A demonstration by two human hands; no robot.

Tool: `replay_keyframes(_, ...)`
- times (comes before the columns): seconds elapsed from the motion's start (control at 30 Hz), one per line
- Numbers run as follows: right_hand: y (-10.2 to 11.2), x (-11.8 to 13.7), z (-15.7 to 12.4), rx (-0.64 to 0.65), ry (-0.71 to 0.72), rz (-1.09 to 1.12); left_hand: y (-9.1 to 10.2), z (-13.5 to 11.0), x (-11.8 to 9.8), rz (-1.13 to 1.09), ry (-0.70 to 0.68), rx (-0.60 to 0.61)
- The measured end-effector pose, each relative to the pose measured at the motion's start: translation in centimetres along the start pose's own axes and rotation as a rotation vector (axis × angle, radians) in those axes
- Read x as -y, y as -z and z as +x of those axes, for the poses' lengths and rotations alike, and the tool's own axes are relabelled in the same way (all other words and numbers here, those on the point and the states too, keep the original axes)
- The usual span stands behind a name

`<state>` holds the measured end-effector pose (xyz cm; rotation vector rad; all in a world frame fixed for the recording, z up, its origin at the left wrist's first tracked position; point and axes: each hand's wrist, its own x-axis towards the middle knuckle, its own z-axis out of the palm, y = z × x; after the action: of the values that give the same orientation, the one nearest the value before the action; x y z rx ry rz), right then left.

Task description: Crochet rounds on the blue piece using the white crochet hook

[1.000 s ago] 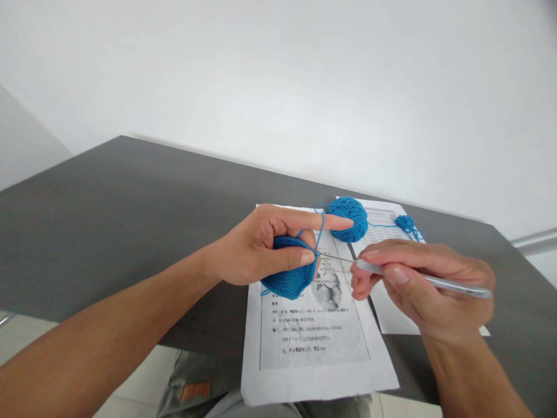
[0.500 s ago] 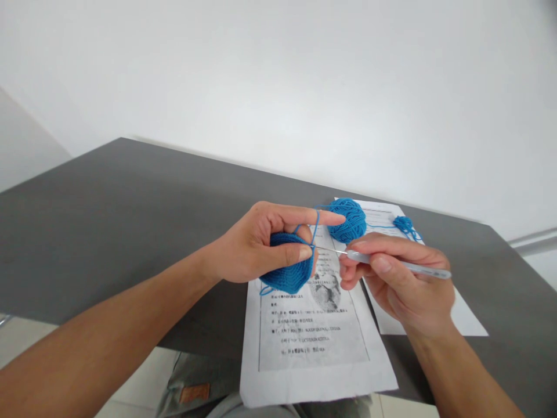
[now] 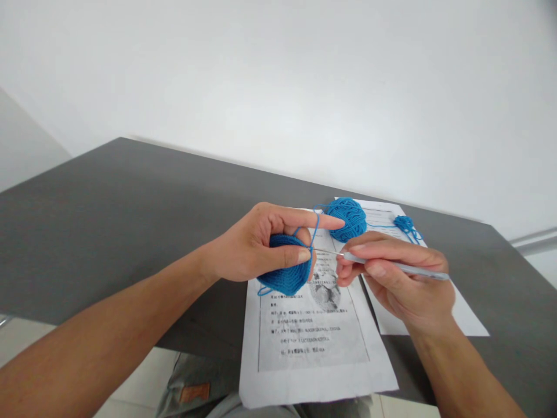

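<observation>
Item: blue crochet piece (image 3: 285,277), a small cupped round, held above the near edge of the grey table (image 3: 108,215)
Left hand (image 3: 256,247): closed on the crochet piece, thumb pressing its rim; forefinger stretched toward 3 o'clock with the blue yarn strand (image 3: 316,223) looped over it
Right hand (image 3: 400,278): closed on the crochet hook (image 3: 391,266), whose thin tip meets the rim of the piece beside the left thumb
At 12 o'clock of the right hand: yarn ball (image 3: 348,217); small yarn tangle (image 3: 405,223) at 1 o'clock, both on a printed sheet (image 3: 461,316)
Below the hands: second printed sheet (image 3: 313,348) overhanging the table edge
Risks, as judged: strand may slide off the forefinger, slackening tension; hook tip may split the yarn or drop its loop; the overhanging sheet could be brushed off by a wrist
</observation>
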<state>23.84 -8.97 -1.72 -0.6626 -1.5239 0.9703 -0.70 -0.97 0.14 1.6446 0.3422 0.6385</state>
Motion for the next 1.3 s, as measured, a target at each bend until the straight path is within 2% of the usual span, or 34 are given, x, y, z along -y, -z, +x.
replay_keyframes(0.13, 0.8, 0.4, 0.0, 0.065, 0.046, -0.115, 0.1, 0.1, 0.1, 0.011, 0.014, 0.023)
replay_keyframes(0.33, 1.4, 2.0, 0.9, 0.152, 0.208, -0.406, 0.3, 0.2, 0.4, -0.032, 0.043, 0.06)
replay_keyframes(0.5, 1.9, 2.9, 0.8, 0.23, 0.241, -0.543, 0.5, 0.5, 0.5, -0.022, 0.078, 0.087)
replay_keyframes(1.07, 1.4, 2.5, 0.7, 0.156, 0.212, -0.462, 0.7, 0.3, 0.2, -0.074, 0.104, 0.095)
replay_keyframes(1.3, 2.0, 3.5, 0.5, 0.274, 0.224, -0.595, 0.8, 0.5, 0.2, -0.154, 0.125, 0.1)
